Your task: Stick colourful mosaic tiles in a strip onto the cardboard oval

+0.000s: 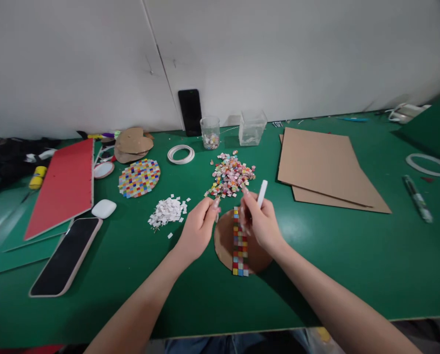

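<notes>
My left hand [197, 227] is closed in a pinch above the left edge of a round cardboard piece [223, 243]. What sits between its thumb and finger is too small to make out. Over the same cardboard, my right hand [262, 221] is closed around a slim white stick-like tool [263, 191], whose lower end is hidden by the fingers. A strip of colourful square mosaic tiles [240, 253] runs down the cardboard's middle, partly covered by my right fingers. Just beyond both hands lies a heap of loose coloured tiles [231, 174].
White chips [167, 211] lie left of my left hand. Behind them are a tile-covered disc [140, 178], a tape roll [181, 154], a cup [210, 132] and a clear box [252, 129]. Cardboard sheets [319, 167] lie right; a phone [67, 258] lies left.
</notes>
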`<state>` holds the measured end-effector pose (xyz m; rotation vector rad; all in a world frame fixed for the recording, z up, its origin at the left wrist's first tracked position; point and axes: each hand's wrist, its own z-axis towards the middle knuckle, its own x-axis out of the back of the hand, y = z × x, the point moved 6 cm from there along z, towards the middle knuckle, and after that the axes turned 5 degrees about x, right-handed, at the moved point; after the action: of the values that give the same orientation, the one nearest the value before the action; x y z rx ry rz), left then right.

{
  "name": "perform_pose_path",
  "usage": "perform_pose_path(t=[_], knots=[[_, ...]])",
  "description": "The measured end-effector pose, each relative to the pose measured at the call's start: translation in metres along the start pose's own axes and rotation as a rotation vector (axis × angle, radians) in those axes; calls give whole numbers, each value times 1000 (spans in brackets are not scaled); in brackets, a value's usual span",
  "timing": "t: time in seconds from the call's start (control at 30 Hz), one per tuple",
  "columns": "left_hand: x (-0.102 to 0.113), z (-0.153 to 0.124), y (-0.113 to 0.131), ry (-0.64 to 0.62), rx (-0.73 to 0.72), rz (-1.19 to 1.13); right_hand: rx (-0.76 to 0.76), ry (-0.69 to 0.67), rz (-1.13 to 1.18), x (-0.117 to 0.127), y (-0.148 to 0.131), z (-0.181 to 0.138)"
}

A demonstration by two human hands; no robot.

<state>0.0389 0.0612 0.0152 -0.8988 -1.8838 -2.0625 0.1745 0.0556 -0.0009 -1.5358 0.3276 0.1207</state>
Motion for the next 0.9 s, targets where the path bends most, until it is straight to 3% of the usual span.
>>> perform_pose_path(t=[0.13, 0.3, 0.5, 0.9], knots=[[-17, 5, -9, -114, -93, 372, 137, 179, -42, 21, 1, 13], [-29, 22, -19, -65, -101, 571, 168, 202, -76, 28, 17, 19], [-44, 38, -16, -57, -93, 730, 165, 195, -61, 29, 22, 19], [-51, 37, -8, -87, -144, 851, 141, 196, -58, 29, 22, 20]])
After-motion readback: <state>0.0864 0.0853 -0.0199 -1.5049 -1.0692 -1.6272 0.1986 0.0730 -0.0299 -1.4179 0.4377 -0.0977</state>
